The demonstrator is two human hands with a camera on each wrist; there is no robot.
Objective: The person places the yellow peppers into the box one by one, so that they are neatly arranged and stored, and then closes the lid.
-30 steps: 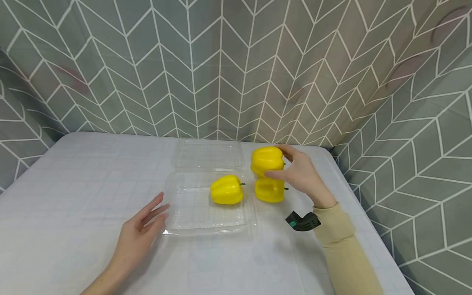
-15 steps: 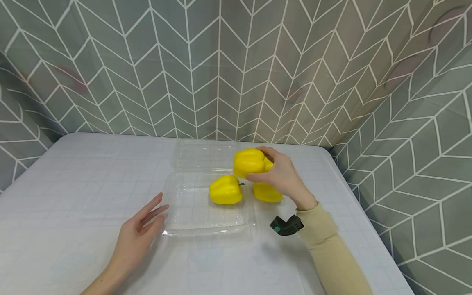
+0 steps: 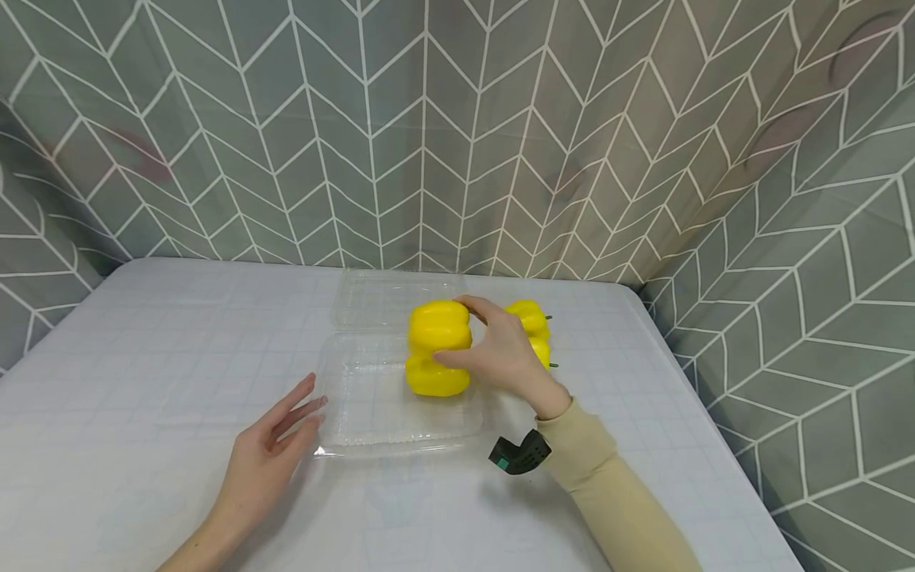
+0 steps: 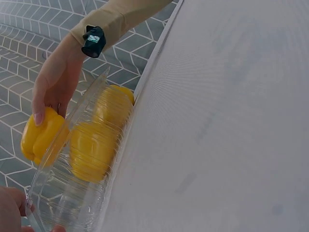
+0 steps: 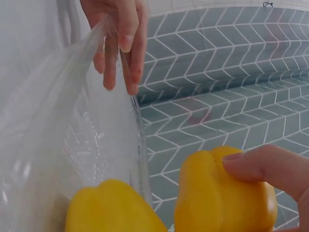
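Right hand (image 3: pixel 503 353) grips a yellow bell pepper (image 3: pixel 438 326) over the clear clamshell tray (image 3: pixel 372 433), above the pepper already inside. Left hand (image 3: pixel 275 445), fingers relaxed, steadies the tray's near-left edge. Next, I'd guess: lower and release.

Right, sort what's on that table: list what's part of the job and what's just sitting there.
In the job:
held pepper, gripped by right hand
clear box, steadied by left hand
pepper in the box
peppers beside the box

Just there:
table
patterned backdrop
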